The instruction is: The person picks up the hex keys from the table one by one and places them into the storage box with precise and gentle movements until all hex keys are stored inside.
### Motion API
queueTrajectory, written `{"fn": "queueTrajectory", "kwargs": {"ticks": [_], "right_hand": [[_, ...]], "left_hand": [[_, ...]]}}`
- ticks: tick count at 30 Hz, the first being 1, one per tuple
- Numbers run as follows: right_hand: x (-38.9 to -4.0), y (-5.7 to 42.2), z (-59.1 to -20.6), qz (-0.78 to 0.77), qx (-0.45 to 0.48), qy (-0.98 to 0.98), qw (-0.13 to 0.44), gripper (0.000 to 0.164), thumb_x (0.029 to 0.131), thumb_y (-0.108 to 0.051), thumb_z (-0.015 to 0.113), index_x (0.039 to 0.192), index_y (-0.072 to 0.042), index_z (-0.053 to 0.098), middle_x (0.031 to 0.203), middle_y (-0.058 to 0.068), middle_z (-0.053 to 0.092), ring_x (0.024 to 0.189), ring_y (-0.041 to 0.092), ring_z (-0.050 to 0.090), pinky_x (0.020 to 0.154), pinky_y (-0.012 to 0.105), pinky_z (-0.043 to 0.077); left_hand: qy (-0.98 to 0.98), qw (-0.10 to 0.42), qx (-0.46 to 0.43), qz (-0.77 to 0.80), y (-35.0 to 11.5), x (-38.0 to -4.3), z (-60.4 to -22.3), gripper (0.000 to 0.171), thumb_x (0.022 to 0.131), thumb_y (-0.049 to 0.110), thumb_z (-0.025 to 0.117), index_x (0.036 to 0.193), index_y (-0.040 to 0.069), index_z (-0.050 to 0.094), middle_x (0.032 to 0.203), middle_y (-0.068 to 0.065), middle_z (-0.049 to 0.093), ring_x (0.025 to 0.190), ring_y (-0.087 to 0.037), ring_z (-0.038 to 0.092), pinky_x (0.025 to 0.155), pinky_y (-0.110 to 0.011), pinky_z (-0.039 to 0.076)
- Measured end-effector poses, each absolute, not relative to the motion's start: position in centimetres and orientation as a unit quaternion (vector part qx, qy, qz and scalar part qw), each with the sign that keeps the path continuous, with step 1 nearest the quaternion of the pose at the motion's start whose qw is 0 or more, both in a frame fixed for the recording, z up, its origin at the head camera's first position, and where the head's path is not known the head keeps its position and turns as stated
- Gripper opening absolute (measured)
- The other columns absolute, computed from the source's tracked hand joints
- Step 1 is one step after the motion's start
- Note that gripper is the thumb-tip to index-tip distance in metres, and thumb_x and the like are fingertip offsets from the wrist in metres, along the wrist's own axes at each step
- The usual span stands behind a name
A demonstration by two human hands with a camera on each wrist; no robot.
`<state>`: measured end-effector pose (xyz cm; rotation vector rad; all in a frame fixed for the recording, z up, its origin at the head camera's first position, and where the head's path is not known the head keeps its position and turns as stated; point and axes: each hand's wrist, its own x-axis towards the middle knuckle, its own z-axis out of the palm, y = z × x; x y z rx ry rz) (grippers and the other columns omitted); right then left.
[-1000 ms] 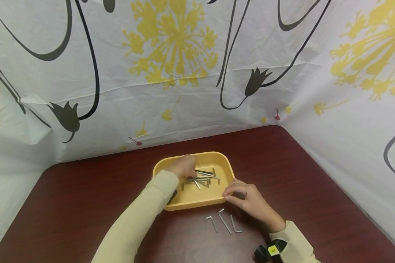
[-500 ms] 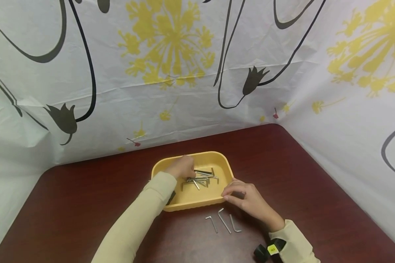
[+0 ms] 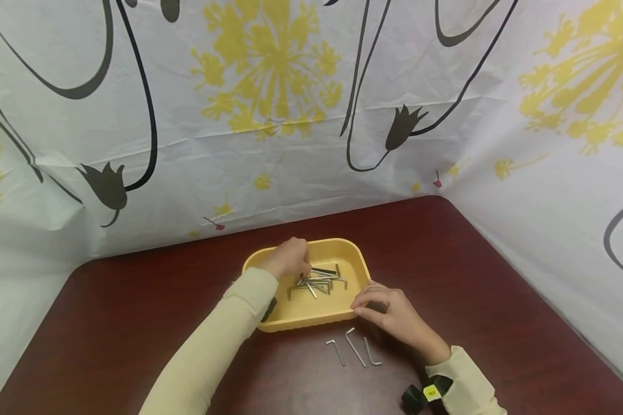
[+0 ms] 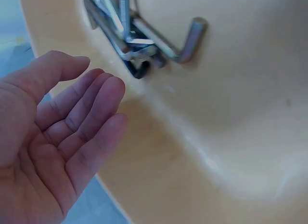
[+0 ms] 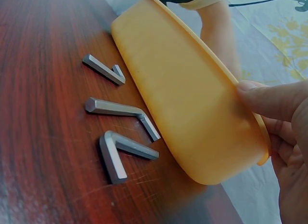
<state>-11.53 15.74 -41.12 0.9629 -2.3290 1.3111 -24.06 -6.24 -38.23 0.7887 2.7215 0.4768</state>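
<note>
A yellow plastic tray (image 3: 311,321) holds a loose pile of metal hex keys (image 3: 319,280). My left hand (image 3: 289,257) reaches over its left side, fingertips beside the pile. The left wrist view shows that hand (image 4: 72,123) palm up to the camera, fingers loosely bent and nothing between thumb and fingers; an L-shaped hex key (image 4: 180,48) lies beyond. My right hand (image 3: 394,316) grips the tray's near right corner. In the right wrist view its thumb (image 5: 269,98) presses the rim, with the other fingers around the outside.
Three silver hex keys (image 3: 355,349) lie side by side on the dark red wooden table (image 3: 426,248), just in front of the tray. White cloth (image 3: 301,155) with yellow flowers surrounds the table at the back and sides. A black wrist device (image 3: 414,397) sits at the right cuff.
My left hand has lifted slightly from the pile inside the tray. The right hand keeps its grip on the tray corner, and the three hex keys lie as before.
</note>
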Motion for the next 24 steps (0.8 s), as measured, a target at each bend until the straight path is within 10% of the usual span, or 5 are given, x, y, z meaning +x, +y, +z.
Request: {"fn": "queueTrajectory", "kwargs": {"ticks": [7,24], "right_hand": [[-11.6,15.8,-41.3,0.454,0.340,-0.809,0.152,0.016,0.070,0.007,0.071,0.079,-0.006,0.067,0.077,0.004,0.066,0.079,0.021,0.063,0.099,0.034,0.033],[-11.4,15.8,-41.0,0.445,0.343,-0.811,0.160,0.017,0.069,0.009,0.070,0.078,-0.005,0.067,0.075,0.005,0.066,0.079,0.023,0.063,0.097,0.039,0.034]], "left_hand": [[0.942,0.110,0.285,0.142,-5.8,-23.5,-36.9,0.041,0.076,0.005,0.059,0.045,0.015,0.034,0.043,0.007,0.019,0.042,-0.007,0.014,0.041,-0.022,0.016],[0.929,0.092,0.336,0.127,-4.6,-19.1,-34.3,0.040,0.074,0.004,0.059,0.047,0.018,0.033,0.047,0.009,0.018,0.043,-0.005,0.018,0.041,-0.020,0.016]]}}
